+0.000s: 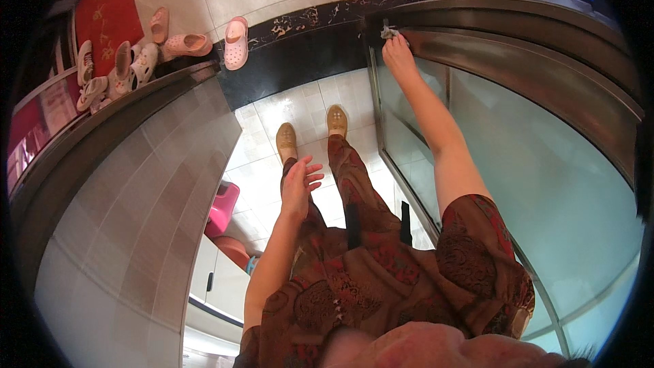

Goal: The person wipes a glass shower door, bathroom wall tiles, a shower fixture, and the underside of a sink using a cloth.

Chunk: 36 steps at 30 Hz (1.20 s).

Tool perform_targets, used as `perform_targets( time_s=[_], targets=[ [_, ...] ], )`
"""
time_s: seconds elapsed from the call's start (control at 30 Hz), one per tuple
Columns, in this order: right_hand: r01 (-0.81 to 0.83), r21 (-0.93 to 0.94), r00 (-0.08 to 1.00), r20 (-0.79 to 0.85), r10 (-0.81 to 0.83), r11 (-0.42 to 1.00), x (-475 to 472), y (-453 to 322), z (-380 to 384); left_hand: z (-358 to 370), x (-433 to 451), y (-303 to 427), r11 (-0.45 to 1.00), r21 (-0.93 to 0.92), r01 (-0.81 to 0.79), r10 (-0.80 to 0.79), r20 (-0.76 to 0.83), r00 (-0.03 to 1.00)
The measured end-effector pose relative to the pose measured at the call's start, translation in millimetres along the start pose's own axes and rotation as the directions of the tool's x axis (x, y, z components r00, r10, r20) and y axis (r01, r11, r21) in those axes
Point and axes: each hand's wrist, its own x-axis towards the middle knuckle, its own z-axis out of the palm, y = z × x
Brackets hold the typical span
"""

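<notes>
My right hand is stretched out to the upper right and grips a crumpled greyish cloth or tissue. The cloth touches the dark metal door frame at its corner, above the frosted glass door. Held low in front of my body, my left hand is empty, with its fingers spread. Below it are my feet in tan shoes on the light tiled floor.
A dark stone threshold crosses ahead, with a pink clog on it. Several shoes stand by a red mat at upper left. A tiled wall is at left, beside a pink plastic stool and a white cabinet.
</notes>
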Motion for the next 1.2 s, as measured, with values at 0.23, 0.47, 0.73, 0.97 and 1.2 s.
perform_targets(
  time_s=[0.23, 0.47, 0.73, 0.97, 1.2],
  targets=[
    [-0.043, 0.065, 0.994, 0.106, 0.036, 0.997, 32, -51, 76, -4, 51, -31, 0.998, -0.054, 0.042, -0.040, 0.039, 0.998],
    [0.136, 0.041, 0.878, 0.458, -0.140, 0.990, 31, -92, 132, -24, 85, -52, 0.994, -0.069, 0.081, -0.084, -0.051, 0.995],
    [-0.229, 0.367, 0.953, 0.275, 0.130, 0.902, -177, -173, 154, -14, 62, -46, 0.997, -0.063, 0.038, -0.036, 0.038, 0.999],
    [-0.001, -0.087, 0.963, 0.269, 0.025, 0.996, -157, -47, -26, 16, 8, -14, 0.996, 0.031, -0.089, 0.081, 0.208, 0.975],
    [0.049, -0.059, 0.955, 0.296, -0.029, 0.997, -312, -92, -8, 31, -41, -1, 0.992, 0.029, -0.123, 0.104, 0.365, 0.925]
  ],
)
